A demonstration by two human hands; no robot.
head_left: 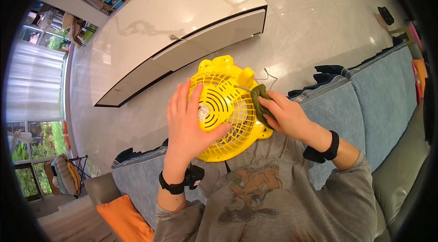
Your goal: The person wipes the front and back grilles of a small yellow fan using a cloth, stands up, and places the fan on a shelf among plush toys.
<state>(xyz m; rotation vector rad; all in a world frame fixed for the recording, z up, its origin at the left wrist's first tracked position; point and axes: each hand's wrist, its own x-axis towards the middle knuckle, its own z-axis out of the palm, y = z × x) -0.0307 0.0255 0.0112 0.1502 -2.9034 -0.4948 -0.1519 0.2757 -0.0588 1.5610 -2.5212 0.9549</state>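
Note:
A yellow plastic fan (233,148) rests at my lap, its slotted back housing and round grille facing up. Across the left part of the housing lies my left hand (188,116), fingers spread and flat, steadying nothing between them. My right hand (285,116) grips a dark green cloth (260,103) and presses it against the right rim of the grille. A white label (203,112) on the housing shows beside my left palm. The fan's thin grey cord (242,88) crosses the grille near the cloth, and part of it trails over the floor beyond.
A low white marble-topped cabinet (182,2) stands ahead on the shiny tiled floor (310,23). Blue sofa cushions (333,110) lie on both sides of me, with an orange pillow (123,217) at the lower left. A plug (174,37) rests on the cabinet's near edge.

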